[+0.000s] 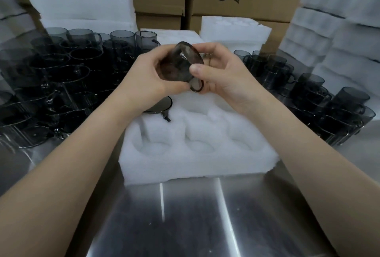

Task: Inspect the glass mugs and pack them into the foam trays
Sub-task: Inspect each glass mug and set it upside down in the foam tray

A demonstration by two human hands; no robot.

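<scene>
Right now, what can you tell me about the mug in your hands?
The held mug is smoky, dark see-through glass with a round body and a small loop handle at its lower right. It is tipped over and held in the air above the white foam tray. The left hand curls round its body; the right hand grips the other side, thumb pressed beside the handle.

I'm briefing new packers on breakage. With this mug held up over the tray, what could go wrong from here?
The held mug hangs between the left hand and right hand above the foam tray; a slip might drop it onto the packed mug below. Crowded loose mugs stand close on either side; a wide arm swing could knock some over.
</scene>
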